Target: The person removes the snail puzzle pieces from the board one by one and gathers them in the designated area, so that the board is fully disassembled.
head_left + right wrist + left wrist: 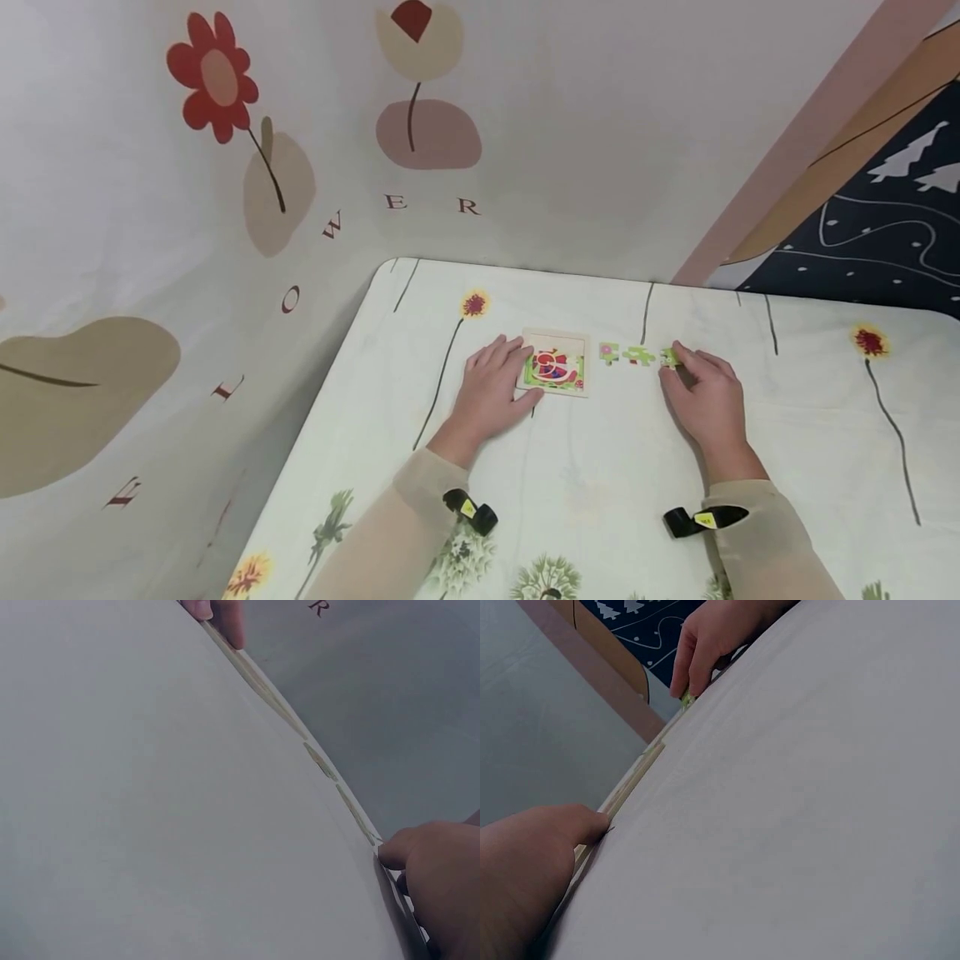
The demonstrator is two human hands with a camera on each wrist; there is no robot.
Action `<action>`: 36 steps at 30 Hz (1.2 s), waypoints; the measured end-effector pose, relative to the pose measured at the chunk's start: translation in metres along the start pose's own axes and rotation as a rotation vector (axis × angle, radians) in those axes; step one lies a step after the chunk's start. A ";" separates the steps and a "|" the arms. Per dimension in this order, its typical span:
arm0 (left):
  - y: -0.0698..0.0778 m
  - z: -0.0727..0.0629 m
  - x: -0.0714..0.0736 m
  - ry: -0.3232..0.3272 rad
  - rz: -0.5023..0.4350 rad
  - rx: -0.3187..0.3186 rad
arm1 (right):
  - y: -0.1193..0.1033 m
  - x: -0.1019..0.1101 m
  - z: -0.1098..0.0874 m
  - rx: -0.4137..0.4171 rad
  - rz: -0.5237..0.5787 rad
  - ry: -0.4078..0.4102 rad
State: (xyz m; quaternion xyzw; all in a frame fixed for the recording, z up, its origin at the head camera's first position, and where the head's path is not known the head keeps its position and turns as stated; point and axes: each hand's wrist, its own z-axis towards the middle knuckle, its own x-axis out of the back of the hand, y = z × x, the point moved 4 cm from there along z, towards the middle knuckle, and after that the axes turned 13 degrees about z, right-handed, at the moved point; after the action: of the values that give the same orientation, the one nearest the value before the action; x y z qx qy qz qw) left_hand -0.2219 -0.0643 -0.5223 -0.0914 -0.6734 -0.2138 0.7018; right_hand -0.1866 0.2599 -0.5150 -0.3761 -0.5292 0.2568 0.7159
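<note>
A wooden puzzle tray [588, 367] lies on the table with a red, white and blue picture partly filled in. My left hand [489, 386] rests along its left side, fingers fairly straight at the upper left edge and thumb by the lower edge. To the right of the tray lie two loose green puzzle pieces, one with a pink flower [608, 353] and one with a red patch [639, 356]. Between thumb and index finger, my right hand [708, 400] pinches another green puzzle piece [668, 358], low over the cloth. In the left wrist view that piece [687, 698] shows under the fingertips.
A white flower-printed cloth [585, 475] covers the table. Its far edge runs close behind the tray, against a printed curtain [570, 192]. A dark panel with white trees [885, 217] hangs at the right. Black wrist cameras [471, 512] sit on both sleeves.
</note>
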 end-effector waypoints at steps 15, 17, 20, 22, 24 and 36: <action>0.001 0.001 0.001 -0.002 0.008 -0.003 | -0.009 0.000 -0.003 0.041 -0.119 -0.023; 0.001 0.001 0.000 -0.001 0.007 -0.002 | -0.009 0.000 -0.003 0.040 -0.121 -0.024; 0.001 0.000 0.000 -0.002 0.007 0.001 | -0.010 0.000 -0.003 0.041 -0.122 -0.021; 0.002 0.000 0.000 -0.003 0.007 0.001 | -0.010 0.000 -0.003 0.042 -0.125 -0.017; 0.002 0.000 -0.001 -0.003 0.009 0.001 | -0.010 0.000 -0.003 0.041 -0.128 -0.013; -0.001 0.002 -0.001 0.022 0.029 -0.003 | -0.021 -0.013 -0.002 0.112 -0.090 0.068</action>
State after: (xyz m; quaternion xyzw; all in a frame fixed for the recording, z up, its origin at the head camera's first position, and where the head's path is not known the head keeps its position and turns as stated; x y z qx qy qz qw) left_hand -0.2236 -0.0639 -0.5234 -0.1000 -0.6638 -0.2054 0.7121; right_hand -0.1893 0.2368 -0.5059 -0.3199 -0.5059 0.2409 0.7640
